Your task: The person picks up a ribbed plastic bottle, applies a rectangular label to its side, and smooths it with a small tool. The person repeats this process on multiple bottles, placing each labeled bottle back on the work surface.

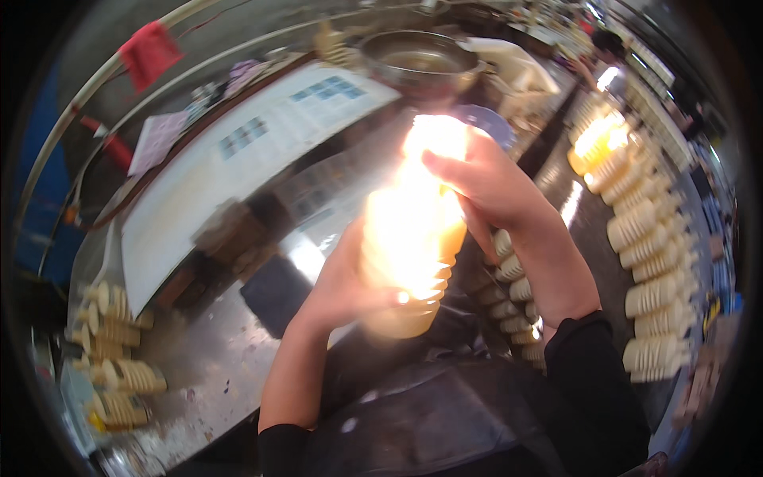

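Note:
A cream ribbed plastic bottle point(397, 314) is held up in front of my body, its upper part washed out by strong glare. My left hand point(347, 282) is wrapped round its lower left side, with the thumb across the front. Closed at the bottle's neck end is my right hand point(494, 181), thumb bent towards the left. The glare hides what exactly the right fingertips touch, and whether a cap is there.
A metal worktable point(207, 358) lies below, with a tilted white board point(238, 171) across it. Behind stands a large metal basin point(421, 60). Cream bottles point(660, 294) line the right, more bottles point(119, 374) the left. Another person point(608, 60) is at the far right.

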The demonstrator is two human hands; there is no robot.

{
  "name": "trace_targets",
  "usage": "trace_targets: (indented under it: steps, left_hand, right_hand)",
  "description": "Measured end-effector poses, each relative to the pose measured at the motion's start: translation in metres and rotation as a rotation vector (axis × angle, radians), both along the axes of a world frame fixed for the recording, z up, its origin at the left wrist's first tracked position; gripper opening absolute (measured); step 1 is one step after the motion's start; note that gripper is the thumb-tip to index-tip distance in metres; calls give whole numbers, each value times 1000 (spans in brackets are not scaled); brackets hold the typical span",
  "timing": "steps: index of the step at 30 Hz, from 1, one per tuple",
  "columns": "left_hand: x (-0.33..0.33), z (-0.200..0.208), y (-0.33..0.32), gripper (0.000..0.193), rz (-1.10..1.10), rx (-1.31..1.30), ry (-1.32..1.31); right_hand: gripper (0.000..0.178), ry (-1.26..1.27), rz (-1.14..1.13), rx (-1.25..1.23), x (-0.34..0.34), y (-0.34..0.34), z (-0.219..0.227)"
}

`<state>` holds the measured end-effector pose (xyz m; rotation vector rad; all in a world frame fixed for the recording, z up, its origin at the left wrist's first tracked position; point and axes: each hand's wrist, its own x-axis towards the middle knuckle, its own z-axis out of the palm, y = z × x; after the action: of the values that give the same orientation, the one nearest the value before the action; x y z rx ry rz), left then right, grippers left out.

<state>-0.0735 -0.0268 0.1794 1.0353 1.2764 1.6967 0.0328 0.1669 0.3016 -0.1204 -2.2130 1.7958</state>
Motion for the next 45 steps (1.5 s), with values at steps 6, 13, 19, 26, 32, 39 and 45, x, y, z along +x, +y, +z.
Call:
trace_targets:
  steps: [6, 13, 19, 26, 32, 39, 45]
  left_hand:
    - [-45, -31, -72, 92, 565, -109, -109]
    - [-93, -59, -106, 95, 923, -326, -165]
    - [-78, -51, -106, 107, 900, -366, -109]
    - [-53, -55, -105, 107, 1091, -406, -138]
    - [-54, -58, -119, 110, 1005, -270, -178]
    - [-50, -50, -119, 112, 1042, -459, -21]
    - [-50, -68, -115, 97, 1039, -270, -120]
  right_hand:
    - [50, -274, 148, -51, -141, -19, -37]
    - [30, -331, -190, 141, -225, 100, -63]
    - [32, -28, -717, 793, -255, 301, -89]
    - [34, -595, -329, 537, -323, 356, -112]
    - [40, -649, -258, 674, -314, 416, -121]
    - [39, -243, -535, -159, -277, 347, -68]
    - [30, -378, 196, -34, -218, 216, -59]
